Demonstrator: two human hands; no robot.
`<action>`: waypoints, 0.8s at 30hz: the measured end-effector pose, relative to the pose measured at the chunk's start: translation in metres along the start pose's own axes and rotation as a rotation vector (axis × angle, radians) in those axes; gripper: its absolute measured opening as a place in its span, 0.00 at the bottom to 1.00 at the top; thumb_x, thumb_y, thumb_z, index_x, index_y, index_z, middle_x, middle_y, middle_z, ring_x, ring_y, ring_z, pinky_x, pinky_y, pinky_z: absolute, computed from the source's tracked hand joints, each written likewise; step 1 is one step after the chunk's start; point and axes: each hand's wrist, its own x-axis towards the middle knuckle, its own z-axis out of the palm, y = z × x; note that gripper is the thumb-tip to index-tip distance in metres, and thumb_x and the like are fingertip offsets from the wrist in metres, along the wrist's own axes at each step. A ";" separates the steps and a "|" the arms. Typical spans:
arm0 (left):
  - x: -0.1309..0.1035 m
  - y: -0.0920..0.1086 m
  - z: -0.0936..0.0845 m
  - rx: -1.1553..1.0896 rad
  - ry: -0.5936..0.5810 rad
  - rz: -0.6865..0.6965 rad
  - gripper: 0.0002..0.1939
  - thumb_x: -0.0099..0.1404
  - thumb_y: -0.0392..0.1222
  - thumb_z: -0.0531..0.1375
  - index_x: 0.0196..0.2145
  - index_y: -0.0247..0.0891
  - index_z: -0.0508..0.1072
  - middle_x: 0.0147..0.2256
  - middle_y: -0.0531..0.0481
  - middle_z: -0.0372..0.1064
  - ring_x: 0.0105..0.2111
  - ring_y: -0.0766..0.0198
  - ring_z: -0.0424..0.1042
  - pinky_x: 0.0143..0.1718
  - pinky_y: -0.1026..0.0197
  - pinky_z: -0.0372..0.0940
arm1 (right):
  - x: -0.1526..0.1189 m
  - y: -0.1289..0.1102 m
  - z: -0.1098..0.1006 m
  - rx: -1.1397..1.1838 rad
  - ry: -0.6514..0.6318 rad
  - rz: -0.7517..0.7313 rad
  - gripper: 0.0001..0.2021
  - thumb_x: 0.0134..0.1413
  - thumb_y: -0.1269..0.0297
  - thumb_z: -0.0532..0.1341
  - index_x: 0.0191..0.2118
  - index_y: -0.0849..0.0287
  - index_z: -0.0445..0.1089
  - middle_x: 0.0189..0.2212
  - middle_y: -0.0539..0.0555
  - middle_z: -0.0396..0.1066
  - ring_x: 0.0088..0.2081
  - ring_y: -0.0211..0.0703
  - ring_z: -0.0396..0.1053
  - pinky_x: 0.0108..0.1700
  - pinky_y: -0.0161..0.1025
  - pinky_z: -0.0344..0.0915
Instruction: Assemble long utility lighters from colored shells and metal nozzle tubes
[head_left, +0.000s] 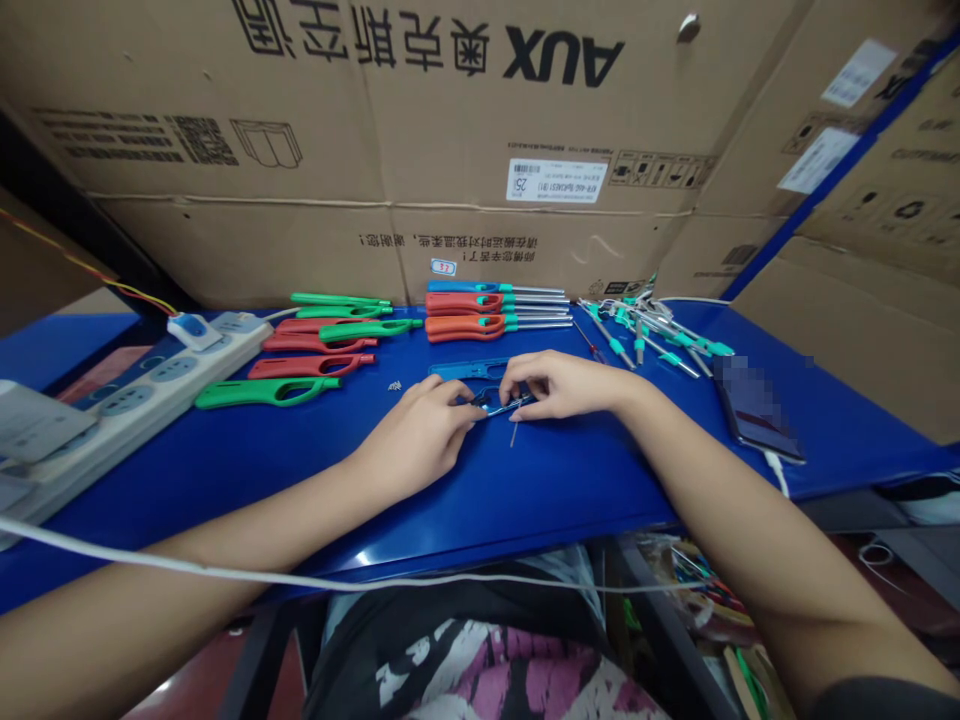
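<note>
Close together over the blue table, my left hand [424, 430] and my right hand [559, 385] are both closed on a blue lighter handle half [493, 404]. My left fingers pinch its left end, and my right fingertips are at its other end. Small dark parts show in it, too small to name. From below my right fingertips a thin metal piece [514, 435] sticks out; what holds it is hidden. Just beyond my hands lies another blue handle piece [461, 370], partly covered by my right hand. A little pile of screws [394, 386] sits left of it.
Green and red lighter handles [311, 365] lie at left, beside a white power strip [161, 375]. Lighters with metal tubes [495, 305] are lined up at the back. Loose nozzle tubes [652, 325], a screwdriver [590, 342] and a phone [757, 405] lie right. A white cable [337, 582] crosses in front.
</note>
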 end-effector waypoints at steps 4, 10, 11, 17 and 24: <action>0.000 0.002 -0.001 0.026 -0.008 -0.020 0.17 0.69 0.33 0.55 0.47 0.44 0.80 0.46 0.42 0.72 0.45 0.50 0.68 0.44 0.48 0.66 | 0.000 0.000 0.000 0.007 0.006 0.008 0.11 0.54 0.64 0.67 0.43 0.60 0.74 0.35 0.51 0.68 0.30 0.34 0.62 0.34 0.33 0.61; 0.001 0.003 -0.003 0.027 -0.026 -0.015 0.17 0.68 0.32 0.55 0.47 0.44 0.80 0.45 0.42 0.73 0.44 0.50 0.69 0.44 0.48 0.67 | 0.000 0.001 -0.001 0.023 -0.001 -0.014 0.11 0.55 0.64 0.66 0.43 0.61 0.76 0.36 0.52 0.69 0.30 0.33 0.62 0.34 0.33 0.62; 0.001 0.003 -0.004 0.029 -0.029 -0.013 0.17 0.68 0.32 0.55 0.47 0.44 0.80 0.45 0.42 0.73 0.44 0.50 0.69 0.44 0.49 0.67 | 0.000 0.001 -0.001 0.030 0.001 -0.017 0.11 0.56 0.63 0.66 0.43 0.61 0.76 0.36 0.52 0.69 0.30 0.33 0.63 0.34 0.33 0.62; 0.002 0.001 -0.004 0.059 -0.041 0.009 0.19 0.68 0.31 0.54 0.49 0.43 0.80 0.45 0.43 0.76 0.44 0.49 0.73 0.45 0.47 0.70 | 0.002 0.008 -0.001 0.063 0.177 0.028 0.13 0.58 0.59 0.63 0.44 0.61 0.76 0.37 0.54 0.73 0.31 0.35 0.65 0.33 0.34 0.63; 0.001 -0.001 -0.001 0.111 0.002 0.047 0.20 0.67 0.30 0.54 0.49 0.44 0.80 0.54 0.47 0.73 0.47 0.49 0.75 0.47 0.47 0.73 | -0.020 0.059 -0.030 -0.434 0.780 0.541 0.12 0.55 0.68 0.59 0.44 0.60 0.76 0.40 0.58 0.74 0.38 0.48 0.70 0.46 0.44 0.66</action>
